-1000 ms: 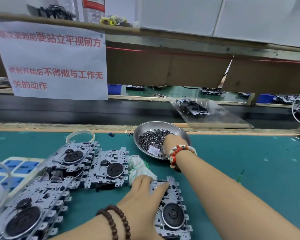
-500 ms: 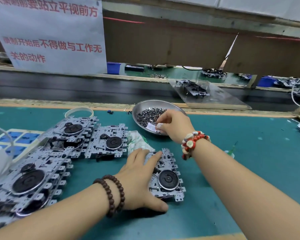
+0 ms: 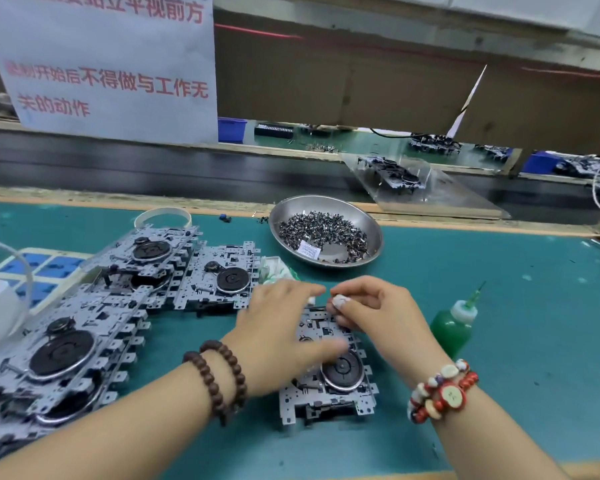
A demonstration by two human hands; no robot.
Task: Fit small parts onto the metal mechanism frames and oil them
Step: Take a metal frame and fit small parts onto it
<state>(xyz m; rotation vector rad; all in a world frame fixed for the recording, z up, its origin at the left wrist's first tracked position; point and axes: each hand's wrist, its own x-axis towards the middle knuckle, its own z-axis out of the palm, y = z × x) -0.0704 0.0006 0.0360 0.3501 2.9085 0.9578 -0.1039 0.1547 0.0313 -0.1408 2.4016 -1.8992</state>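
Observation:
A metal mechanism frame [image 3: 329, 386] with a black wheel lies flat on the green mat in front of me. My left hand [image 3: 281, 334] rests on its left half, fingers spread and the thumb stretched across it. My right hand [image 3: 378, 311] hovers over the frame's far end with curled fingers, pinching something small that I cannot make out. A steel bowl [image 3: 371, 223] full of small dark parts [image 3: 323, 232] stands behind the hands. A green oil bottle [image 3: 452, 329] with a needle tip stands to the right of the frame.
Several more frames [image 3: 219, 275] lie in overlapping rows to the left, some under a clear sheet. A blue-and-white tray [image 3: 39, 268] sits at the far left, a white rag [image 3: 274, 270] behind my left hand. A conveyor belt [image 3: 187, 168] runs beyond the mat.
My right hand has come back from the steel bowl to the far end of the frame. The camera tilted down, bringing the oil bottle into view. My left hand stays on the frame.

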